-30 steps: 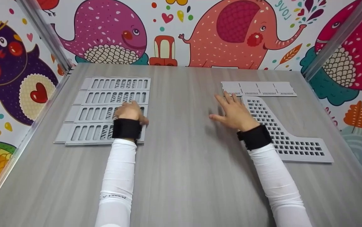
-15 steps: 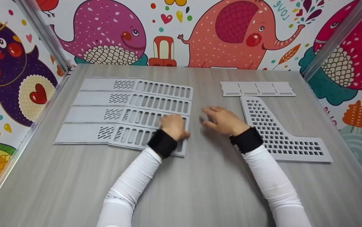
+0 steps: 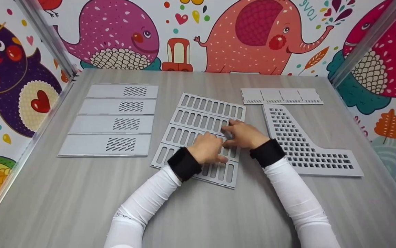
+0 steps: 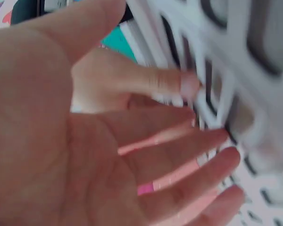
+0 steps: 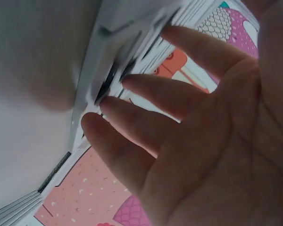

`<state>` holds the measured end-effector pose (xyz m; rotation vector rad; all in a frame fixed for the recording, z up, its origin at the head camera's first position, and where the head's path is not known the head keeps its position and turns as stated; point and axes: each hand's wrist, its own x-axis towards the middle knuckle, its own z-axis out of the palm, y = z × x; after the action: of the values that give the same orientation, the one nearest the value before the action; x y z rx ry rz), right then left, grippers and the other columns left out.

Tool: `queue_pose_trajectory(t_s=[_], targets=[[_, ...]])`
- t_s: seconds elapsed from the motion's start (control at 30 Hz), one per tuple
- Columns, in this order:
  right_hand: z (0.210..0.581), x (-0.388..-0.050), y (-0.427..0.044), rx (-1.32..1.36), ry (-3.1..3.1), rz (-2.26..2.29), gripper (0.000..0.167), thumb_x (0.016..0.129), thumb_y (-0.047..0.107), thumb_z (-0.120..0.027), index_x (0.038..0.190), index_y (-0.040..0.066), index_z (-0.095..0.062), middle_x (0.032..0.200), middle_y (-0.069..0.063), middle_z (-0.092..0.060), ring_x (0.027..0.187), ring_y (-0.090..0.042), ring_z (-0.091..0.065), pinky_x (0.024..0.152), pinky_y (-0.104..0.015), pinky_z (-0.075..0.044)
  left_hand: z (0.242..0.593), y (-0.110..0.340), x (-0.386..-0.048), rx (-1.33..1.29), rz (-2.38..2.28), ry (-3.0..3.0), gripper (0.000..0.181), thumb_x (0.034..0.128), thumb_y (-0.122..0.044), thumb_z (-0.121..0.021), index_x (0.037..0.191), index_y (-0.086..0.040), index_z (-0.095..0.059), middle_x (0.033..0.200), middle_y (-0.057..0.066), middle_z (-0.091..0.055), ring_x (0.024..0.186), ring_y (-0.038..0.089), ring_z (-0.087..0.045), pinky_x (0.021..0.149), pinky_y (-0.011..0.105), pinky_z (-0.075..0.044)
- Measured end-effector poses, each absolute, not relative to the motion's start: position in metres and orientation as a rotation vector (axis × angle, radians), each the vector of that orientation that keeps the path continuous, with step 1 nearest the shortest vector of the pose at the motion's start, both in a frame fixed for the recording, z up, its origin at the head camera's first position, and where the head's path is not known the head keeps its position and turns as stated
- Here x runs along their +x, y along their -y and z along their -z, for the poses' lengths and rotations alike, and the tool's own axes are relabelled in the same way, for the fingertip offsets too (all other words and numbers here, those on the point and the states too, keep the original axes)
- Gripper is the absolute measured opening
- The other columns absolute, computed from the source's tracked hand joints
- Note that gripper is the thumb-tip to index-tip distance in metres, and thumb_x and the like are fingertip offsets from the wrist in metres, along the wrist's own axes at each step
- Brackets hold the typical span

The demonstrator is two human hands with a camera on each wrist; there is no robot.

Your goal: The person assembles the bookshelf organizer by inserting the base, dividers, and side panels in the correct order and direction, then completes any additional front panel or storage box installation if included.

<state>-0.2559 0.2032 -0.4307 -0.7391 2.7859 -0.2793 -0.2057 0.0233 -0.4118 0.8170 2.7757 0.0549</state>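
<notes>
Fingers of the left hand (image 3: 206,148) and right hand (image 3: 247,135) are apart, touching one slotted panel (image 3: 191,128). A grid panel (image 3: 301,147) lies nearby.

Only lettering I can read: "LOVE" (image 3: 308,9), running backwards, on the cartoon-printed wall (image 3: 211,31) near the coral elephant (image 3: 242,57).

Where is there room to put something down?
Bare table lies between the white sleeves and in front of the left panel. The left hand and right hand crowd the middle, at the slotted panel; the square-holed panel crowds the right.
</notes>
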Motion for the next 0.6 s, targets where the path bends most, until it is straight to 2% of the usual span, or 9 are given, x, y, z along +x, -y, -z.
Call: queue_pose_trajectory(t_s=[0.17, 0.27, 0.37, 0.43, 0.6], targets=[[0.431, -0.259, -0.210, -0.767, -2.754, 0.365, 0.061, 0.080, 0.025, -0.082, 0.136, 0.010, -0.063, 0.154, -0.032, -0.038, 0.143, -0.046, -0.040, 0.117, -0.053, -0.038, 0.409, -0.001, -0.224, 0.688, -0.149, -2.738, 0.091, 0.0767, -0.046, -0.085, 0.151, -0.012, -0.045, 0.152, 0.020, -0.047, 0.141, 0.044, -0.042, 0.107, 0.060, -0.046], [0.431, -0.261, -0.213, -0.801, -2.733, 0.391, 0.059, 0.079, 0.021, -0.083, 0.134, 0.009, -0.065, 0.154, -0.033, -0.036, 0.143, -0.048, -0.039, 0.118, -0.054, -0.036, 0.412, 0.013, -0.234, 0.576, -0.175, -2.723, 0.104, 0.0714, -0.044, -0.089, 0.156, -0.016, -0.036, 0.162, 0.023, -0.030, 0.149, 0.050, -0.024, 0.108, 0.070, -0.039], [0.431, -0.263, -0.217, -0.835, -2.711, 0.401, 0.057, 0.080, 0.018, -0.083, 0.133, 0.007, -0.066, 0.154, -0.034, -0.035, 0.144, -0.049, -0.036, 0.118, -0.056, -0.034, 0.414, 0.023, -0.239, 0.511, -0.176, -2.680, 0.111, 0.0689, -0.048, -0.090, 0.158, -0.019, -0.031, 0.166, 0.024, -0.016, 0.150, 0.057, -0.012, 0.106, 0.076, -0.034], [0.431, -0.265, -0.220, -0.845, -2.695, 0.411, 0.058, 0.081, 0.017, -0.082, 0.134, 0.006, -0.064, 0.155, -0.033, -0.034, 0.145, -0.049, -0.035, 0.119, -0.056, -0.034, 0.414, 0.027, -0.240, 0.496, -0.194, -2.644, 0.112, 0.0682, -0.049, -0.090, 0.159, -0.020, -0.030, 0.167, 0.025, -0.012, 0.148, 0.060, -0.011, 0.108, 0.076, -0.033], [0.432, -0.268, -0.225, -0.836, -2.670, 0.426, 0.063, 0.085, 0.016, -0.079, 0.142, 0.003, -0.055, 0.159, -0.031, -0.030, 0.147, -0.050, -0.029, 0.120, -0.058, -0.030, 0.413, 0.029, -0.239, 0.493, -0.189, -2.625, 0.113, 0.0685, -0.052, -0.088, 0.159, -0.020, -0.029, 0.166, 0.026, -0.011, 0.145, 0.062, -0.017, 0.112, 0.070, -0.033]])
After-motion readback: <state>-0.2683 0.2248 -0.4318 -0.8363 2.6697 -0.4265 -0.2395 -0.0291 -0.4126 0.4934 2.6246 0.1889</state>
